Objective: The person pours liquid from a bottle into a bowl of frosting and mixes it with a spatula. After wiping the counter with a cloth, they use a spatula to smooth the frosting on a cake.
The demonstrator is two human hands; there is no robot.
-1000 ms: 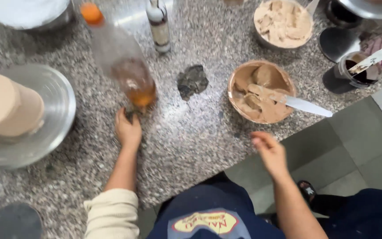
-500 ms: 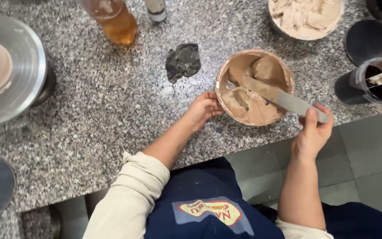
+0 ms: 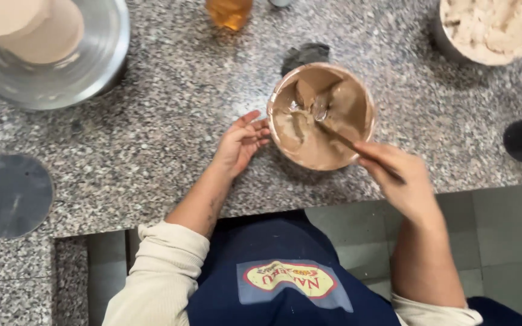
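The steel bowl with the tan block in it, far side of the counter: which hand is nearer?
Left. The left hand rests on the counter between the steel bowl and the tub of brown paste. The right hand is beyond the tub, holding the spatula.

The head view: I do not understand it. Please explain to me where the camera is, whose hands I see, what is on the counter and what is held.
The camera sits on a person's head and looks down, so both hands belong to that person; no machine is here. The left hand rests open on the granite counter, its fingers at the side of a bowl of brown paste. The right hand holds a knife whose tip is in the paste. Around it lie a metal bowl with a tan block, a bottle of amber liquid, a dark scrap, a second bowl of paler paste, and a round grey lid.
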